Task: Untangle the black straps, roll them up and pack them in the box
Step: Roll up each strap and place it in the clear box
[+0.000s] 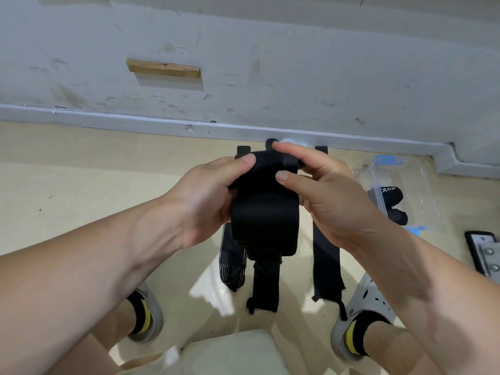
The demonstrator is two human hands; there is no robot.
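Observation:
A black strap, rolled into a thick bundle [265, 220], is held up in front of me over the floor. My left hand [213, 201] grips its left side, thumb on the fuzzy end at the top. My right hand [322, 193] pinches that top end from the right with thumb and fingers. Three more black straps lie flat on the floor below: a striped one [231, 266], a middle one [266, 288] and a right one [326, 266]. A clear plastic box [405, 185] with blue clips stands at the right and holds two rolled black straps [392, 197].
A grey skirting board and scuffed white wall [243, 63] run along the far side of the beige floor. My feet in grey clogs [362, 315] flank the straps. A white seat edge [230, 353] is at the bottom. A black device with metal plate [484, 253] lies far right.

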